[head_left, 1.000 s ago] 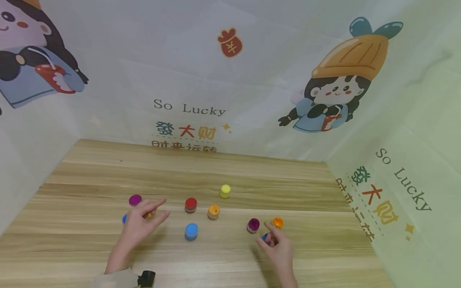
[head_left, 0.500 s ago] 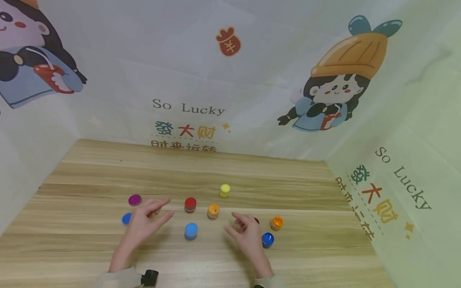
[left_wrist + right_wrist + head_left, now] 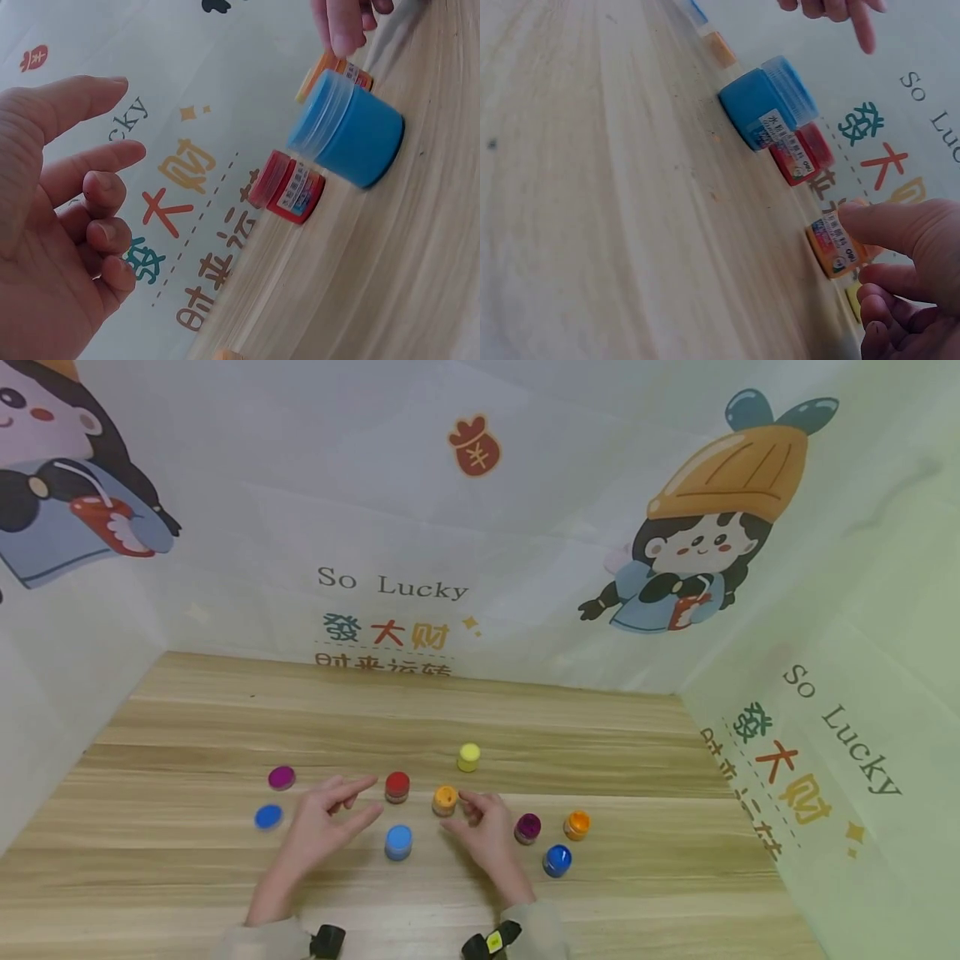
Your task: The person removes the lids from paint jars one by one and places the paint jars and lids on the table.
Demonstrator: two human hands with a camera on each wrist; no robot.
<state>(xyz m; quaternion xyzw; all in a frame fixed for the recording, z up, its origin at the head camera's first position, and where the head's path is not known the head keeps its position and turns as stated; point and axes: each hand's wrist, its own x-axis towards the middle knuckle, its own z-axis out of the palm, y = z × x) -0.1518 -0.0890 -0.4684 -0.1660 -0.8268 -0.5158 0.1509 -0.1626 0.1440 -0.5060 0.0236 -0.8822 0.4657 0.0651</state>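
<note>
My left hand (image 3: 326, 822) hovers above the table with thumb and index finger apart, holding nothing. It is nearest to a red paint jar (image 3: 397, 787) and a light-blue paint jar (image 3: 398, 842). The right hand (image 3: 486, 831) has its thumb and index finger spread beside a yellow-orange paint jar (image 3: 445, 801). In the right wrist view the thumb overlaps the top of that jar (image 3: 834, 247); whether it touches cannot be told. Behind this jar stands a yellow paint jar (image 3: 468, 757).
Uncapped purple (image 3: 527, 828), orange (image 3: 577, 825) and blue (image 3: 557, 860) paint jars stand to the right. Flat purple (image 3: 281, 777) and blue (image 3: 267, 817) lids lie at left. An orange piece (image 3: 720, 49) shows in the right wrist view. Printed cloth (image 3: 555, 568) walls the table.
My right hand has moved left from the blue jar, past the purple one, to the yellow-orange jar. The left hand has drifted right, uncovering the blue lid.
</note>
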